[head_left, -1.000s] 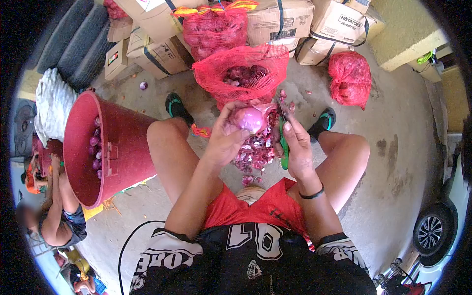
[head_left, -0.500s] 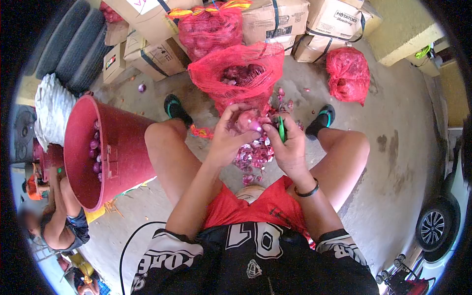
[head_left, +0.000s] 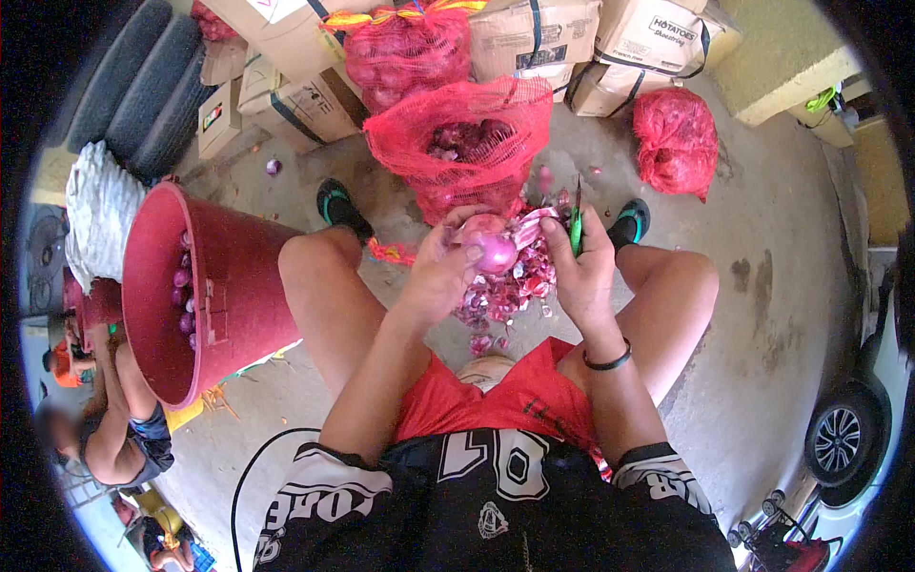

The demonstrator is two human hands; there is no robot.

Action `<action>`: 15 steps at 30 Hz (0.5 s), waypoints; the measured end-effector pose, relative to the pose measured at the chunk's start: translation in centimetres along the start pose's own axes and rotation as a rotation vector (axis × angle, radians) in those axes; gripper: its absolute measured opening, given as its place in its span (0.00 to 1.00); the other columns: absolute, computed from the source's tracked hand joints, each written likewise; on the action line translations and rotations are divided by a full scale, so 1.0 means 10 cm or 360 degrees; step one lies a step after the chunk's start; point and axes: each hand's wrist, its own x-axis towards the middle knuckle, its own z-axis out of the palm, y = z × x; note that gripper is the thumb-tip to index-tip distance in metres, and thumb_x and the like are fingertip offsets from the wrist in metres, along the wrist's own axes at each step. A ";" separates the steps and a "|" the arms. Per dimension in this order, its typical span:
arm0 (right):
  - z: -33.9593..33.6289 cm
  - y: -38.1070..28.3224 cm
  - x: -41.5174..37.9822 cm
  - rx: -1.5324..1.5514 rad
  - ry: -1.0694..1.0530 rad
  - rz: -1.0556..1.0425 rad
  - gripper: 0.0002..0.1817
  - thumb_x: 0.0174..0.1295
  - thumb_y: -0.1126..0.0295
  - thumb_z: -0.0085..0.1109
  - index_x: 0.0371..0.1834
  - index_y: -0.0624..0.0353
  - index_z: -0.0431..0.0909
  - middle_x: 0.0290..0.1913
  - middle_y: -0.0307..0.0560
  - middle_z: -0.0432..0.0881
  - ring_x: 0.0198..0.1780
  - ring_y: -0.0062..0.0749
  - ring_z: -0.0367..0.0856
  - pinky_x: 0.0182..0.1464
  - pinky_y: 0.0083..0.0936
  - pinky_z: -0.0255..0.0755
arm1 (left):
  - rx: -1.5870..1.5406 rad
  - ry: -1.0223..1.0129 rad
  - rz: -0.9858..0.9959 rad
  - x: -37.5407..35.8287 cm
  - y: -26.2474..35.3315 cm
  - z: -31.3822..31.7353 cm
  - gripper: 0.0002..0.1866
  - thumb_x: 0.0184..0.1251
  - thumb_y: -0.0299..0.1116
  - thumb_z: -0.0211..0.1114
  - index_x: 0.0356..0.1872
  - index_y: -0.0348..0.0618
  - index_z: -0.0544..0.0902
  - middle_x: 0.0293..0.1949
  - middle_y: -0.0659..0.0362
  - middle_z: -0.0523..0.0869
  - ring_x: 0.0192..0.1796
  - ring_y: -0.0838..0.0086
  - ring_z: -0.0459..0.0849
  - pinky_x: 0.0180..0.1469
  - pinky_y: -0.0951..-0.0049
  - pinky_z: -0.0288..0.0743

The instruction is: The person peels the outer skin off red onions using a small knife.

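My left hand (head_left: 442,267) is wrapped round a shiny purple onion (head_left: 496,252) in front of me. In my right hand (head_left: 584,272) is a small knife (head_left: 576,229) with a green handle, its narrow blade pointing away from me. Between thumb and fingers the same hand pinches a strip of onion skin (head_left: 539,227) that stretches toward the onion. Just beyond my hands stands an open red mesh sack (head_left: 457,186) holding dark red onions. Loose peeled skins (head_left: 505,296) lie heaped on the floor under my hands.
At my left stands a large red bucket (head_left: 243,296) with onions inside, and a person (head_left: 119,419) sits behind it. A tied mesh sack (head_left: 405,62), cardboard boxes (head_left: 534,36) and another red sack (head_left: 675,143) are ahead. A single onion (head_left: 274,167) lies on the floor.
My right hand has moved right, away from the onion, drawing a strip of skin off it. More of the onion's smooth surface shows, and the knife now points forward.
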 end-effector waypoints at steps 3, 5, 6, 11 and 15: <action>-0.02 -0.02 0.00 -0.0024 0.0009 0.0043 0.11 0.63 0.67 0.64 0.39 0.63 0.75 0.23 0.43 0.70 0.27 0.24 0.65 0.31 0.26 0.65 | 0.0038 -0.0008 -0.0140 -0.03 0.04 0.02 0.32 0.61 0.35 0.68 0.63 0.37 0.66 0.57 0.53 0.79 0.58 0.65 0.80 0.60 0.62 0.77; -0.04 -0.09 -0.01 -0.0120 0.0019 0.0037 0.11 0.63 0.67 0.63 0.39 0.63 0.75 0.24 0.46 0.71 0.27 0.27 0.67 0.32 0.28 0.66 | 0.0005 -0.0019 -0.0200 -0.03 0.05 0.03 0.31 0.62 0.38 0.66 0.63 0.37 0.66 0.56 0.53 0.79 0.56 0.65 0.82 0.56 0.63 0.80; -0.04 -0.11 -0.01 -0.0168 0.0024 0.0034 0.11 0.63 0.67 0.63 0.39 0.63 0.75 0.25 0.47 0.72 0.27 0.28 0.68 0.32 0.28 0.66 | -0.0031 -0.0032 -0.0210 -0.02 0.05 0.04 0.30 0.63 0.39 0.65 0.63 0.38 0.66 0.55 0.53 0.79 0.55 0.65 0.82 0.54 0.63 0.81; -0.07 -0.09 0.00 -0.0376 0.0087 -0.0140 0.10 0.63 0.68 0.63 0.39 0.63 0.74 0.28 0.53 0.75 0.27 0.41 0.74 0.34 0.34 0.69 | -0.0256 -0.0127 -0.0222 -0.01 0.02 -0.06 0.25 0.67 0.36 0.62 0.61 0.43 0.67 0.56 0.52 0.79 0.55 0.63 0.82 0.51 0.62 0.82; -0.09 -0.02 0.02 -0.0565 0.0156 -0.0286 0.10 0.63 0.69 0.62 0.41 0.63 0.73 0.29 0.55 0.77 0.29 0.44 0.77 0.35 0.35 0.71 | -0.0156 -0.0084 -0.0268 -0.04 0.02 -0.02 0.26 0.65 0.40 0.62 0.62 0.44 0.67 0.56 0.52 0.79 0.51 0.64 0.84 0.45 0.65 0.84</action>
